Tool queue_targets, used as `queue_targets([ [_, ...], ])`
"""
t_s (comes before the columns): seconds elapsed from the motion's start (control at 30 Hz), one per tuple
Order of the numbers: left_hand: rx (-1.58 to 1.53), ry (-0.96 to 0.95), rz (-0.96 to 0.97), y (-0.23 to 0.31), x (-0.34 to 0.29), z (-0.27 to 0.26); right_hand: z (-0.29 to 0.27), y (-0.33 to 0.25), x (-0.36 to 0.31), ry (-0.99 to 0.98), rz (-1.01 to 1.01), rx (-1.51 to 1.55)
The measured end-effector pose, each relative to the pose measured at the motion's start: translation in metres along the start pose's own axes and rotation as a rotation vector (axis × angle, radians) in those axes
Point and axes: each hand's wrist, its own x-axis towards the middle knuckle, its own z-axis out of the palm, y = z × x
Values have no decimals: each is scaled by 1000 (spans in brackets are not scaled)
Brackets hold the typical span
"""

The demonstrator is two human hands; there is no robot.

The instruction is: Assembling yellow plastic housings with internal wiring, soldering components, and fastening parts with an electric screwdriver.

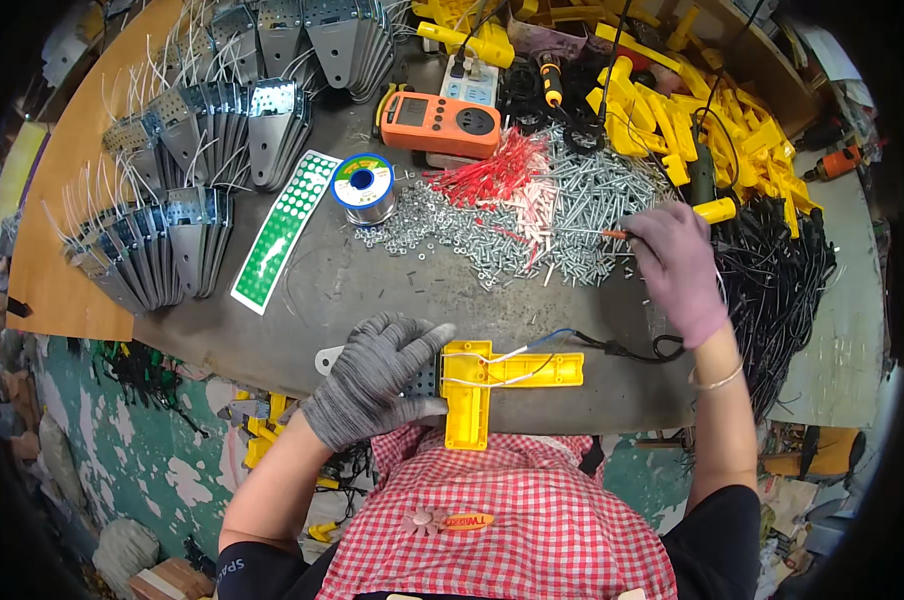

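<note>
My left hand [377,375], in a grey striped glove, is closed over a perforated metal plate [428,378]; the plate's rounded end sticks out on the left. A yellow T-shaped plastic housing half [467,415] adjoins the plate at the table's front edge, its hollow side up. White and blue wires [512,352] run through it to a black cable [622,350] on the right. My right hand [677,265], in a pink glove, is over the right side of the screw pile [592,200]. Its fingers pinch a slim screwdriver [614,234] with a thin shaft pointing left; most of its handle is hidden.
Bundled metal plates with white wires [192,140] fill the left. A green-dotted sticker sheet [287,230], solder spool [364,190], orange meter [440,124], nuts [422,225] and red sleeves [492,165] lie ahead. Yellow housings [662,110] and black cables [772,280] are piled right.
</note>
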Motion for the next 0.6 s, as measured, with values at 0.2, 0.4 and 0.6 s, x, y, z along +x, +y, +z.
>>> queue_targets([
  [0.2, -73, -3, -35, 7, 16, -3, -26, -53, -68, -526, 266, 89],
  [0.4, -741, -167, -352, 44, 70, -20, -5, -54, -100, -267, 312, 299],
  [0.6, -598, -46, -235, 59, 74, -8, 2, -66, -93, -239, 303, 390],
])
